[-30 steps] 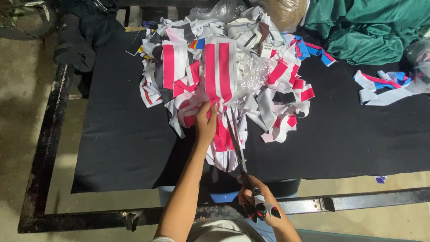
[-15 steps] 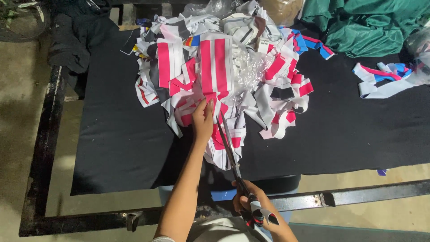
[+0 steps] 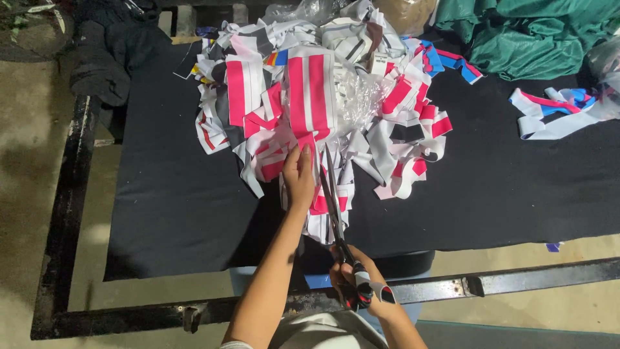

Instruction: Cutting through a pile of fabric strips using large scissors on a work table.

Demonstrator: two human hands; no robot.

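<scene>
My left hand (image 3: 298, 178) presses flat on a pink-and-white striped fabric strip (image 3: 310, 94) that lies on top of a heap of similar strips (image 3: 387, 129). My right hand (image 3: 352, 281) grips the handles of long scissors (image 3: 332, 200) near the table's front edge. Their blades are slightly apart and point away from me, just right of my left fingers, along the strip's lower part. The black cloth-covered table (image 3: 174, 207) carries everything.
Green fabric (image 3: 529, 35) is piled at the back right. A small bundle of white, pink and blue strips (image 3: 555, 113) lies at the right. Dark clothing (image 3: 110, 55) sits at the back left. A black metal frame (image 3: 71, 207) rims the table.
The scissors have slid forward along the strip toward the heap, blades now beside my left fingers. My left hand stays pressed on the fabric.
</scene>
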